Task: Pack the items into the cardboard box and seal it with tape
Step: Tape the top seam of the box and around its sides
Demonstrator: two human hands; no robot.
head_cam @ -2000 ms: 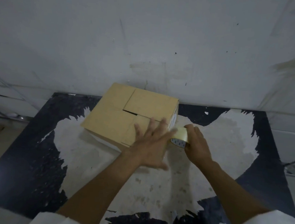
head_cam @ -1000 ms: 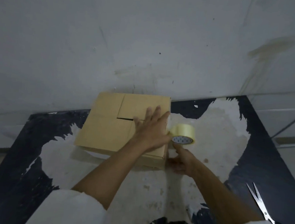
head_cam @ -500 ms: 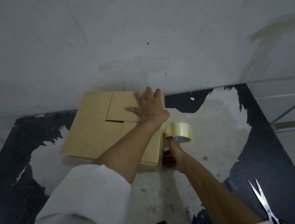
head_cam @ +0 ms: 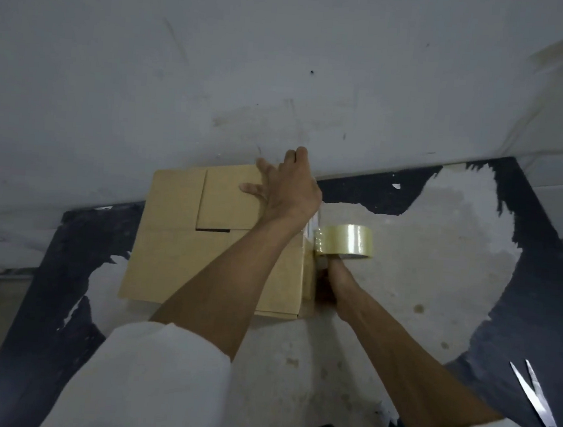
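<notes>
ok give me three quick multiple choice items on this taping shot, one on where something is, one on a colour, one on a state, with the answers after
1. Where are the scissors?
A. on top of the box
B. on the table near the right forearm
C. in the left hand

2. What colour is the tape roll?
A. solid black
B. bright red
C. clear with a yellowish tint

3. What state are the flaps of the cardboard box in?
A. folded down over the top
C. cut off
B. standing straight up

Answers:
1 B, the scissors lie on the dark part of the table at the lower right edge of the view.
2 C, the roll is see-through and pale yellow beside the box's right side.
3 A, the flaps lie flat with only a small dark gap between them, and the left hand rests on them while the right hand holds the roll from below.
</notes>
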